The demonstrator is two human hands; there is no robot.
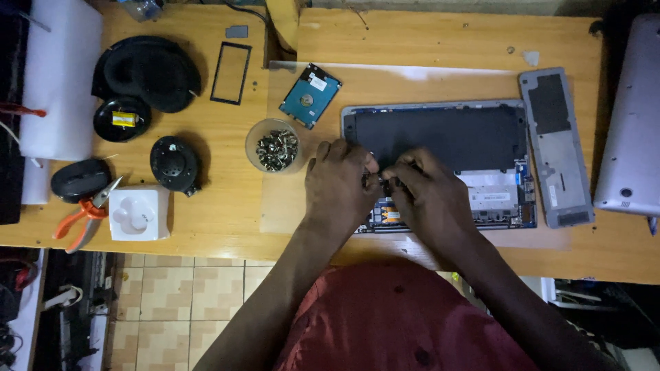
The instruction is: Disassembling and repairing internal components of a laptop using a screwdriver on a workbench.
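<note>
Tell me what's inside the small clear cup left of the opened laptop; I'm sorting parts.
The clear cup holds a heap of small silvery screws. Whatever lies beneath the top layer is covered, so the count can't be told.

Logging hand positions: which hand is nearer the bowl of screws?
Left. The left hand is just right of the bowl of screws, almost beside it. The right hand is farther right, over the open laptop.

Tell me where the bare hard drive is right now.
In the head view, the hard drive lies on the wooden table, above the bowl of screws and just left of the opened laptop.
</note>
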